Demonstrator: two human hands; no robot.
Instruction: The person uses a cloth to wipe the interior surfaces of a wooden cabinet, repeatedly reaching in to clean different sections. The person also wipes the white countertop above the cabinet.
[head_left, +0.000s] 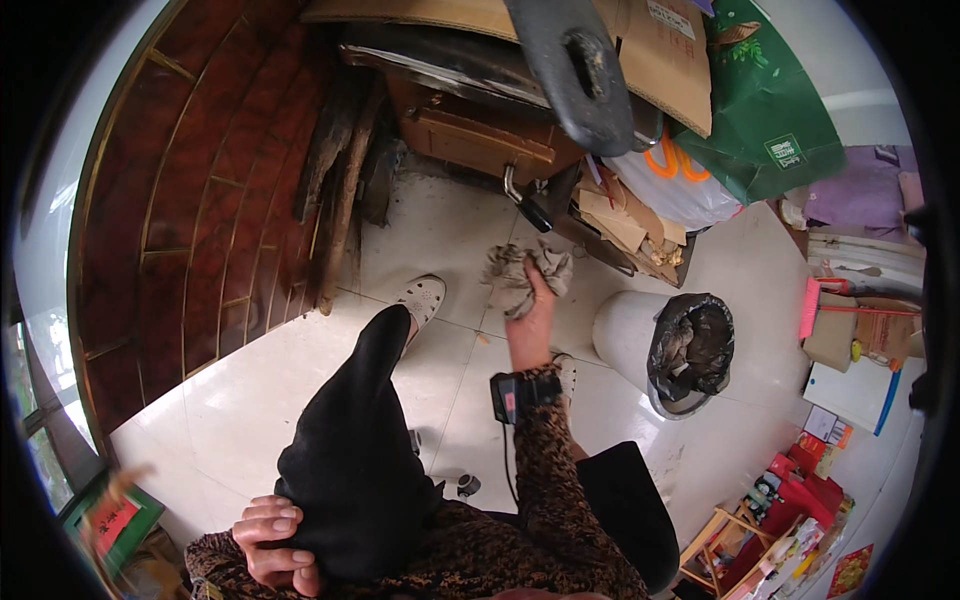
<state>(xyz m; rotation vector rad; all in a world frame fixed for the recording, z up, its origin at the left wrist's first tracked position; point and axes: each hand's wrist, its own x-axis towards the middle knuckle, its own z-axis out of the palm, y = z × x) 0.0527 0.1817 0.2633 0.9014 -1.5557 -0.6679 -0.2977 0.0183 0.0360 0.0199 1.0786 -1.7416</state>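
My right hand grips a crumpled grey cloth over the tiled floor, in front of a brown stove-like cabinet. A metal lever with a black grip sticks out from the cabinet, just above the cloth. Around my right wrist is a strapped black device with a cable. My left hand rests against my black-trousered leg, its fingers loosely bent and holding nothing. Between my legs and the cabinet is the pale floor, with my white perforated shoe on it.
A white bin with a black liner stands right of my right hand. Behind it is a box of cardboard scraps. A dark slotted handle juts over the cabinet. Wood pieces lean beside a red-brown tiled wall. A green bag stands far right.
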